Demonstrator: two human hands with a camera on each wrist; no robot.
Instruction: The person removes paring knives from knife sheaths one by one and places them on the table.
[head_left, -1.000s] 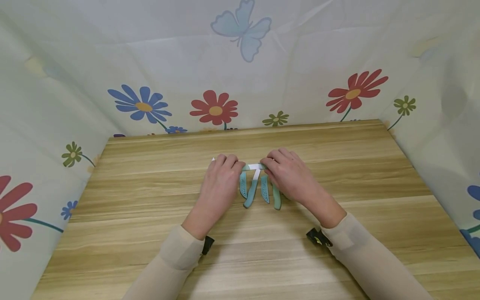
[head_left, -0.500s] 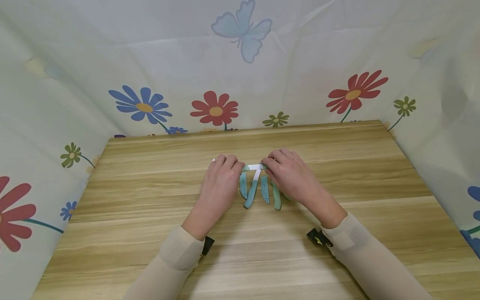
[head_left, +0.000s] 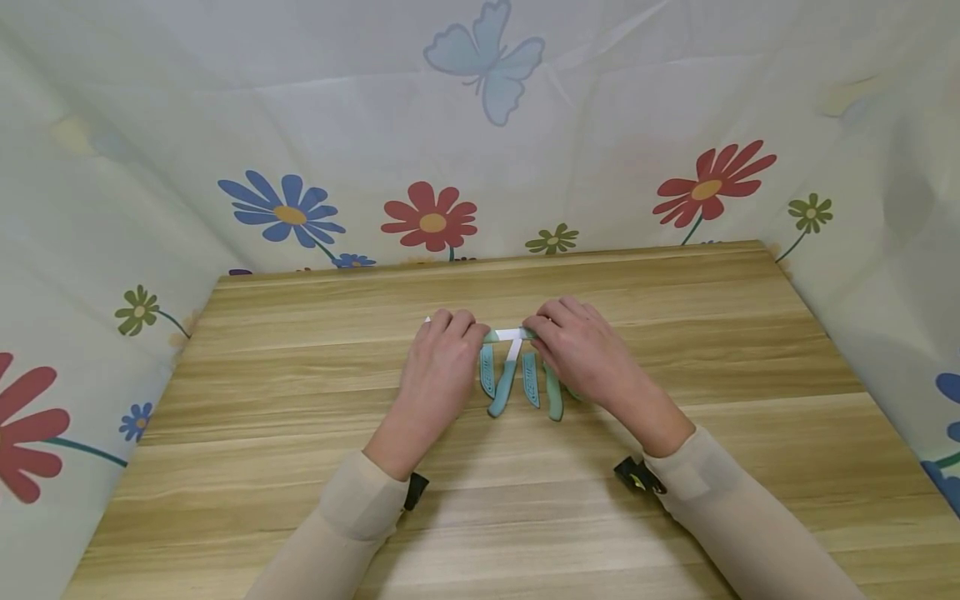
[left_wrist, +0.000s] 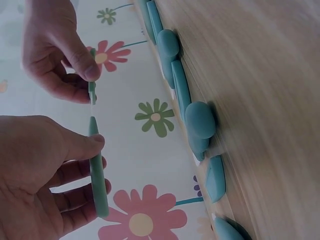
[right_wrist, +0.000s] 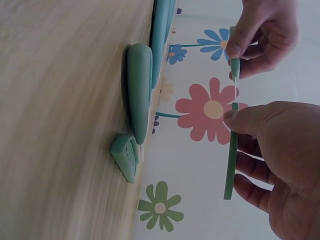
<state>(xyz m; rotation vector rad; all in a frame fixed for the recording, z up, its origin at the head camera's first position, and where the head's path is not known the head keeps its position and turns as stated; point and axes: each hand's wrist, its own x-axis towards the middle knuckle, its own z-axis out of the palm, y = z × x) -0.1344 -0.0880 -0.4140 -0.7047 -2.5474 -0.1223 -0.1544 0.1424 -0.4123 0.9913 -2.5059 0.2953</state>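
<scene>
My left hand (head_left: 442, 362) pinches the green handle (left_wrist: 99, 175) of a small knife, held above the table. Its white blade (head_left: 508, 335) spans the gap between my hands and points right. My right hand (head_left: 588, 354) pinches a slim green sheath (right_wrist: 232, 160) by its sides, in line with the blade. How far the blade tip reaches into the sheath is hidden. Below the hands in the head view lie a blue-handled knife (head_left: 502, 392) with a bare white blade, two blue sheaths, one on the left (head_left: 487, 372) and another (head_left: 530, 379) on the right, and a green knife handle (head_left: 553, 393).
A wood-grain table (head_left: 480, 517) lies under everything. A white point (head_left: 427, 319) shows beyond my left fingers. In the right wrist view, a short green sheath (right_wrist: 124, 154) lies near a green handle (right_wrist: 138, 90). A flowered curtain (head_left: 337, 125) surrounds the table's far sides.
Over the last second my right hand shifts very slightly to the right. Both hands keep their hold, and the things on the table stay where they were.
</scene>
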